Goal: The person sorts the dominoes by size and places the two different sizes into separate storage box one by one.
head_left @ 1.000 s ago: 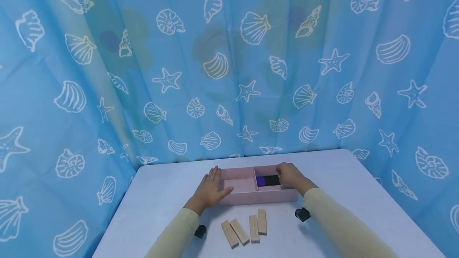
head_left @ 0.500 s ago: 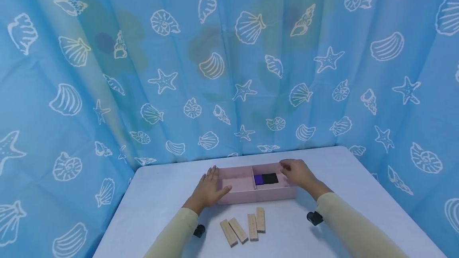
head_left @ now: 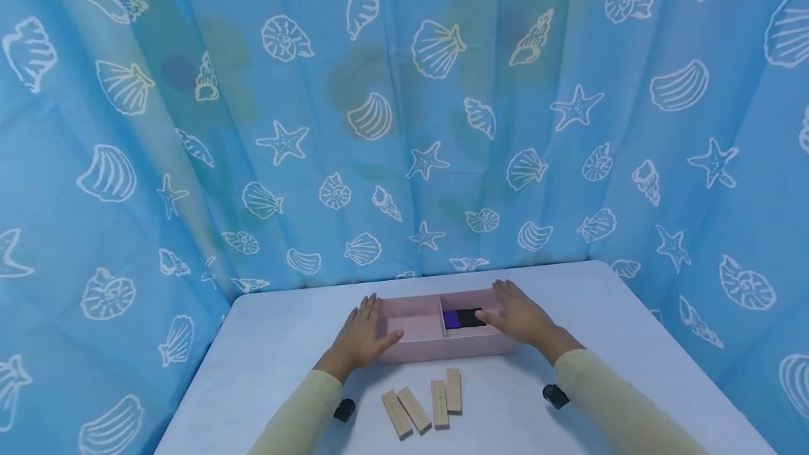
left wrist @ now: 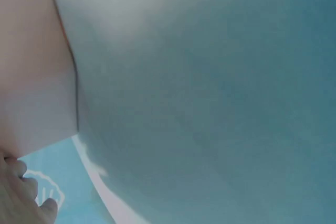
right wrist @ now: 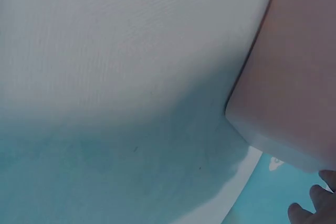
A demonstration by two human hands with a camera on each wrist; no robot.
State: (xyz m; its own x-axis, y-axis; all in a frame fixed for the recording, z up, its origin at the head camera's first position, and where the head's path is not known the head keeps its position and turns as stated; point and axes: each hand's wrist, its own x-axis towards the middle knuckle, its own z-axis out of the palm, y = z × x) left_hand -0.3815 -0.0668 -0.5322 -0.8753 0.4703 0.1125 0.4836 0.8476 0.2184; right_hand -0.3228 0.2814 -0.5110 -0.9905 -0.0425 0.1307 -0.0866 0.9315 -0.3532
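Spread wide, the left hand is resting at the left end of a pink box, its fingers reaching along that end towards the back and its thumb stretching out over the front rim. The right hand is lying at the opposite end, also spreading its fingers – these are pointing towards the back right corner, while the thumb is extending over the inside. Its tip is overlapping a black piece; whether it is touching the piece or hovering above, I cannot tell.

The box is standing on a white table, between the two hands, its long side facing the person. One divider is splitting it in two, and the right compartment is holding the black piece, with a purple piece lying beside it, next to the divider. Four wooden blocks are lying in front of the box – the left two slanting, the right two running nearly straight towards it. Pale sleeves are covering both forearms, and a blue curtain printed with white shells and starfish is hanging behind. Both wrist views are showing the box's outer walls, with only fingertips appearing at the lower corners.
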